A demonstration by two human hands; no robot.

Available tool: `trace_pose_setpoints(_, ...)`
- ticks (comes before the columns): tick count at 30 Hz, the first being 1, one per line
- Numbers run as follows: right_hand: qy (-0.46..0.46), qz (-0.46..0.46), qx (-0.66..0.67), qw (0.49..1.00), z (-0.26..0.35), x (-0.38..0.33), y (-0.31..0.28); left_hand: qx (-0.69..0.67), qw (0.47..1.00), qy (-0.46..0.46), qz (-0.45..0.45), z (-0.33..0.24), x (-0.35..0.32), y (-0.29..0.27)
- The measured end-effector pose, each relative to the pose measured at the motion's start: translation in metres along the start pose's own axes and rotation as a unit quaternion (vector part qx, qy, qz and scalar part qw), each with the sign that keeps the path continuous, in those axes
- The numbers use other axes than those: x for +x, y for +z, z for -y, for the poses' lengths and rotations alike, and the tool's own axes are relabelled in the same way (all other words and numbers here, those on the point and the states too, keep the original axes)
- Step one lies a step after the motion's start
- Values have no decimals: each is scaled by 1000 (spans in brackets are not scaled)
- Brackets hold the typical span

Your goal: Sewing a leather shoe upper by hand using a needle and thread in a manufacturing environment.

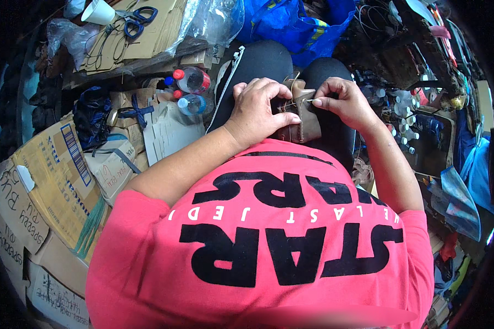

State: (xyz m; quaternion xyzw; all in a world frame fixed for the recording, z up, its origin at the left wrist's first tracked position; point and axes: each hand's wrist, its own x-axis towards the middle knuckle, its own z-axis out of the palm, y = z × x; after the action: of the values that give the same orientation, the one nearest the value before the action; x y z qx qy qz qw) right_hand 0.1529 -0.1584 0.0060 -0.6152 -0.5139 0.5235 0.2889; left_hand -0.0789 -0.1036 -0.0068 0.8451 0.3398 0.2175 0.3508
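**Leather shoe (pixel 311 125) over the lap (pixel 260 61), thread (pixel 308 101) out to the right**

So, left to right: the left hand (pixel 257 108) is right up against the shoe's left side, thumb nearer, fingers curled farther out, and that grip looks closed on the leather. The shoe sits between the thighs, long axis roughly near to far: broader part toward the pink shirt (pixel 148 263), narrower flap (pixel 297 86) at the far end. Can't tell which end is the toe, tbh. Then the pale thread runs sideways, across that axis, to the right hand (pixel 341 101), thumb and index pinching it. So the leather lies just left of the right grip, while the left hand is the closer one, touching it.
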Motion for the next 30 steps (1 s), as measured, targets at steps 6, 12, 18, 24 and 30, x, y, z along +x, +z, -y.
trace_pose_setpoints(6, -28, -11, -16, 999, -8, -1, 9, 5, 1000, -2, 0, 0, 0, 1)
trace_pose_setpoints(12, -37, -22, -44, 998, -4, -1, 16, -2, 1000, 3, -8, 0, -1, 1)
trace_pose_setpoints(18, -54, -30, -28, 998, 4, 2, 27, 16, 1000, 0, -1, 0, -2, 2)
trace_pose_setpoints(24, 7, 16, 6, 1000, 8, 2, 16, -66, 997, 24, -13, 8, -5, -11)
trace_pose_setpoints(30, 49, 38, 23, 998, 9, -1, 5, -132, 991, -29, -13, 10, -6, -11)
